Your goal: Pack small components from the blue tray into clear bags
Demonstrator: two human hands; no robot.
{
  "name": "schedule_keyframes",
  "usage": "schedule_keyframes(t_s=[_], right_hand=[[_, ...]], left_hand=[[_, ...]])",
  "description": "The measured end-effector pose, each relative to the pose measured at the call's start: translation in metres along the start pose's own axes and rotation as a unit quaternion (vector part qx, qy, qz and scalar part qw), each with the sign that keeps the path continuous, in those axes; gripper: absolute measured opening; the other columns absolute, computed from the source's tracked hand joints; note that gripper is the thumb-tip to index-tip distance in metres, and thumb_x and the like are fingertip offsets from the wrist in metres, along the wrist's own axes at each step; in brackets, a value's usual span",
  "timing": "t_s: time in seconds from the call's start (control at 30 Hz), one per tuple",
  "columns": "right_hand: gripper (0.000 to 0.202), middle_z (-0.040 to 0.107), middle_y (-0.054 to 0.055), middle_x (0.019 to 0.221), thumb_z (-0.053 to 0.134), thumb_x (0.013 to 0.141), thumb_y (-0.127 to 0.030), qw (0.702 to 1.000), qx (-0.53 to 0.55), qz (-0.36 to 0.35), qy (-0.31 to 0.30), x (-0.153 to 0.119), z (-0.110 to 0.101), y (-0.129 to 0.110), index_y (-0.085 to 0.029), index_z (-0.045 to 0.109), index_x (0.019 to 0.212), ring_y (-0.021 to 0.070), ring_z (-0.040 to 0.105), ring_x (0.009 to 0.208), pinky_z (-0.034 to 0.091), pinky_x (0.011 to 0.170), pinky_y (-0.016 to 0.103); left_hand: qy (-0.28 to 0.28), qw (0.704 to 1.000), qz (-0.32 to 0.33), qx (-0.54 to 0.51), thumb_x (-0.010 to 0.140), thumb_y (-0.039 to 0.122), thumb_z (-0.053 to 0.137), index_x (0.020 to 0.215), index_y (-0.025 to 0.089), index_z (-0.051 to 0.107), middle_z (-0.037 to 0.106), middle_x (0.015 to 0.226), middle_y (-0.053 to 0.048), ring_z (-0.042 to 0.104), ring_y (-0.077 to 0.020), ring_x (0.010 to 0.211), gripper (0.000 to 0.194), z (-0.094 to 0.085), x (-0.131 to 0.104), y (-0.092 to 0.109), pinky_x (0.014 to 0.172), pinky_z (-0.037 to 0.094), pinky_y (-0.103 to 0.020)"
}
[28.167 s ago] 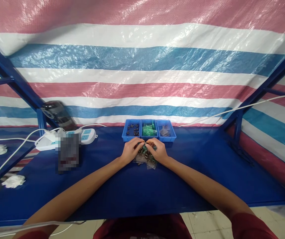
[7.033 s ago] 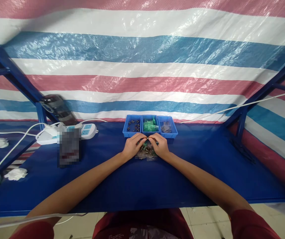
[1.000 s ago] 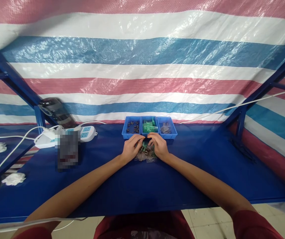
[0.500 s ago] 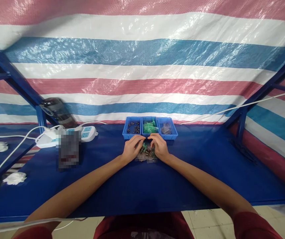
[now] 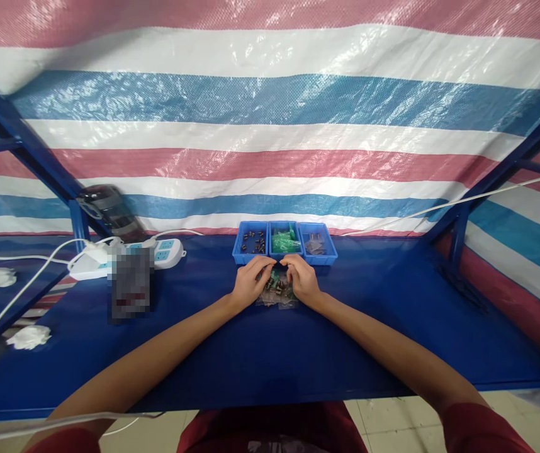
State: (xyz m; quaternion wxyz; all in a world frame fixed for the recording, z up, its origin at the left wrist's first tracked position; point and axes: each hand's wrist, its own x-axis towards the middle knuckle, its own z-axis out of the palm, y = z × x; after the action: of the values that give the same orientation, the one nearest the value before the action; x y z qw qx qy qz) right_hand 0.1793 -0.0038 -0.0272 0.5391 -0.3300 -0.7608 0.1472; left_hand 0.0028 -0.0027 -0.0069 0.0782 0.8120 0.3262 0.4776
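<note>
My left hand (image 5: 250, 282) and my right hand (image 5: 304, 280) face each other in front of the bins. Each has its fingers bent together in a pinch, and what lies between the fingertips is hidden or too small to name. Between and below them lies a pile of small clear plastic bags (image 5: 277, 298) with metal and green bits. Just beyond my fingertips stand three blue bins in a row: a left bin (image 5: 238, 251) with small dark metal parts, a middle bin (image 5: 285, 225) with green pieces, and a right bin (image 5: 327, 258) with small clear packets.
On the left lie a white power strip (image 5: 175, 250) with cords, a blurred-out dark object (image 5: 131, 283) and crumpled white tissue (image 5: 29, 337). A dark bottle (image 5: 112, 211) leans behind them. Blue frame posts (image 5: 459, 233) rise at both sides, before a striped tarp (image 5: 270, 163).
Hardly anything differs. Both hands keep the same place and pinch, with only slight finger movement; the bins and the pile stay put.
</note>
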Motion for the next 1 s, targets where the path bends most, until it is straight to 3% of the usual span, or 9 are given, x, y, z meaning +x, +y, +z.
schedule_keyframes(t_s=[0.4, 0.63, 1.0], right_hand=[[0.032, 0.059, 0.008, 0.091, 0.025, 0.098, -0.030, 1.000, -0.003, 0.010, -0.001, -0.0008, -0.0002, -0.0004, -0.018, 0.055, 0.100, 0.0090, 0.046, 0.047, 0.046, 0.054, 0.027], [0.029, 0.062, 0.009, 0.091, 0.030, 0.097, -0.028, 1.000, -0.018, 0.010, 0.004, -0.0006, -0.0010, -0.0029, -0.017, 0.057, 0.099, 0.0155, 0.060, 0.070, 0.051, 0.068, 0.029], [0.022, 0.067, 0.008, 0.090, 0.042, 0.094, -0.026, 0.999, -0.028, -0.016, 0.018, 0.0039, -0.0036, -0.0070, -0.019, 0.063, 0.098, 0.0177, 0.064, 0.084, 0.052, 0.077, 0.032]], left_hand=[[0.005, 1.000, -0.002, 0.001, 0.090, 0.019, 0.048, 0.101, 0.019, 0.060, 0.064, 0.090, -0.004, 0.059, -0.0106, 0.070, 0.016, 0.0007, -0.0004, -0.0001, 0.062, 0.047, -0.022], [0.000, 1.000, -0.007, 0.006, 0.092, 0.024, 0.046, 0.101, 0.018, 0.060, 0.064, 0.090, -0.005, 0.057, -0.0101, 0.066, 0.018, -0.0002, -0.0009, 0.0003, 0.061, 0.047, -0.022], [-0.001, 1.000, -0.007, 0.006, 0.092, 0.024, 0.046, 0.100, 0.018, 0.060, 0.064, 0.090, -0.005, 0.058, -0.0105, 0.068, 0.018, -0.0002, 0.0021, 0.0018, 0.062, 0.047, -0.022]])
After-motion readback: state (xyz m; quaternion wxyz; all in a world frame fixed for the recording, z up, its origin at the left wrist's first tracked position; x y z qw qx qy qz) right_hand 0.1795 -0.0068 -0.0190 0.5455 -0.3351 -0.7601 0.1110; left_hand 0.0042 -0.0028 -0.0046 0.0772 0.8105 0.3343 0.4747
